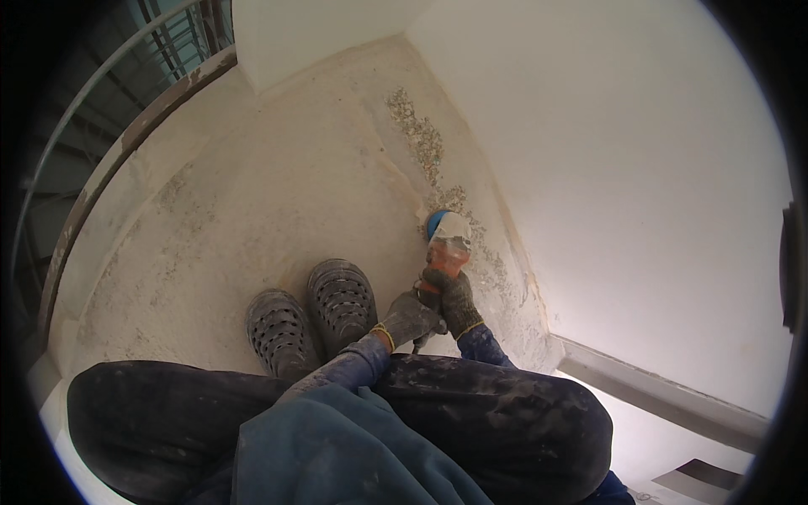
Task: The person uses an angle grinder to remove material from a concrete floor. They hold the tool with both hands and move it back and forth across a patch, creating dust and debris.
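Note:
An orange angle grinder (pixel 448 255) with a pale, dusty head and a blue disc or guard (pixel 435 223) rests its working end on the floor, near the foot of the right wall. My left hand (pixel 410 320), in a dusty grey knit glove, is closed around the rear of its body. Further forward, my right hand (pixel 459 301) in a matching glove grips the orange housing. A dark cord (pixel 421 341) trails back from under my left hand. Just ahead of the disc runs a rough, exposed patch of speckled aggregate (pixel 421 143) in the beige floor.
My dusty clogs (pixel 341 299) stand left of the grinder. White walls (pixel 623 168) rise at the right and far side. A curved brown edge (pixel 126 139) with a metal railing (pixel 93 80) bounds the left. A ledge (pixel 665 391) sits at lower right.

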Tool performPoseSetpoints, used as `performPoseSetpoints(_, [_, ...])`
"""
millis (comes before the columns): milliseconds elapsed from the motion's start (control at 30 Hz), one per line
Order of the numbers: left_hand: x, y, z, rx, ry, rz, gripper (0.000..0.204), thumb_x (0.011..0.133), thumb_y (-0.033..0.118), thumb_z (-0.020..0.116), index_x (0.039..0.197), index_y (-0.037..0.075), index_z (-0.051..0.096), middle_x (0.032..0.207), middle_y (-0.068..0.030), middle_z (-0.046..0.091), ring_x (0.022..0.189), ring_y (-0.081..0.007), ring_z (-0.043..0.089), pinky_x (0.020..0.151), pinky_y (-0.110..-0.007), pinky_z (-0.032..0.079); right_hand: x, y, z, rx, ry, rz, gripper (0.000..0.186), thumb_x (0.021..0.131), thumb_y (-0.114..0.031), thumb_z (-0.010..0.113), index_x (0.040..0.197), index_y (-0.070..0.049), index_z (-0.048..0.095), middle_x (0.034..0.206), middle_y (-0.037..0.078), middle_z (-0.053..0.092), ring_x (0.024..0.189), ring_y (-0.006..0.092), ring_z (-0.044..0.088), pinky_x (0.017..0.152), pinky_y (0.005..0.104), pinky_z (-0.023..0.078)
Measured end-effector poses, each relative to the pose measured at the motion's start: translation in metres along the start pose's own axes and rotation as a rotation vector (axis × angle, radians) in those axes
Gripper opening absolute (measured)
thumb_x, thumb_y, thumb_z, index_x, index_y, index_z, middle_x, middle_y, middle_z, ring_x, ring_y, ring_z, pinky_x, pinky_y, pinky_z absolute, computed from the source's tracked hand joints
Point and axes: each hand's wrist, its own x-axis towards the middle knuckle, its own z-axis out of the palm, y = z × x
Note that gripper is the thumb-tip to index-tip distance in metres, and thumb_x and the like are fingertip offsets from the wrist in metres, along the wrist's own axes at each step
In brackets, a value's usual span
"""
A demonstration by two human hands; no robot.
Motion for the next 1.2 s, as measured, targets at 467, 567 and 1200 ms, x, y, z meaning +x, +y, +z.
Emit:
performPoseSetpoints(467, [0.002, 0.000, -0.004, -0.041, -0.023, -0.023, 0.036, 0.069, 0.025, 0.093, 0.092, 0.005, 0.073, 0.077, -0.0071, 0.075, 0.061, -0.0207, 0.071, 0.062, -0.035, 0.058, 0.010, -0.004, 0.004, -0.111, -0.040, 0.047, 0.044, 0.082, -0.012, 0.086, 0.121, -0.003, 0.068, 0.099, 0.008, 0.073, 0.082, 0.0212, 0.073, 0.072, 0.0363, 0.061])
performPoseSetpoints(567, [0.002, -0.002, -0.003, -0.003, -0.034, -0.039, 0.040, 0.073, 0.035, 0.090, 0.098, 0.007, 0.073, 0.085, -0.0071, 0.076, 0.075, -0.0227, 0.074, 0.075, -0.035, 0.059, 0.009, -0.005, 0.004, -0.109, -0.043, 0.047, 0.041, 0.083, -0.012, 0.085, 0.118, -0.002, 0.068, 0.098, 0.009, 0.073, 0.082, 0.0228, 0.074, 0.072, 0.0373, 0.062])
performPoseSetpoints(1200, [0.000, -0.007, 0.000, -0.125, 0.021, -0.026, 0.047, 0.065, 0.026, 0.095, 0.099, 0.002, 0.072, 0.079, -0.0086, 0.075, 0.069, -0.0232, 0.073, 0.069, -0.035, 0.059, 0.006, -0.005, 0.006, -0.107, -0.039, 0.038, 0.036, 0.086, -0.011, 0.082, 0.116, -0.001, 0.066, 0.096, 0.010, 0.072, 0.080, 0.0252, 0.075, 0.071, 0.0388, 0.063])
